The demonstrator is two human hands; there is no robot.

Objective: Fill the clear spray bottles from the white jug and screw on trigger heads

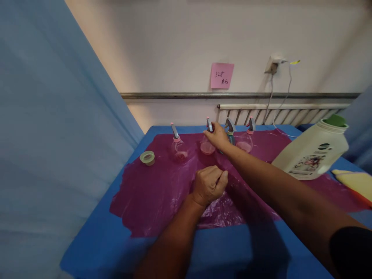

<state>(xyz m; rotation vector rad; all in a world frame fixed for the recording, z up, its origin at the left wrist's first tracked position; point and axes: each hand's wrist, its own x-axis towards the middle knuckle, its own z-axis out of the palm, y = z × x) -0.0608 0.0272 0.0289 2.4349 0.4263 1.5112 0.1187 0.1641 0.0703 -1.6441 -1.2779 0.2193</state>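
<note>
OK so, a clear spray bottle (207,147) is gripped up at its grey trigger head by the right hand (219,135), fingers bent in around it, and it's kept upright over the purple plastic sheet (151,193). The left hand (209,184) is balled into a fist, nearer the front; whether any plastic is pinched inside can't really be told from this angle. Another clear sprayer (180,150) is parked off to the left, and further left a small pale green cup (147,158) is set down. Just right of the gripped bottle, a teal sprayer (231,138) is partly blocked by the right hand, with a pink-collared sprayer (244,144) stood beside it. Over on the right, a big pale jug (310,151) is partly covered by the forearm. It's all laid out on a blue table (95,232).
</note>
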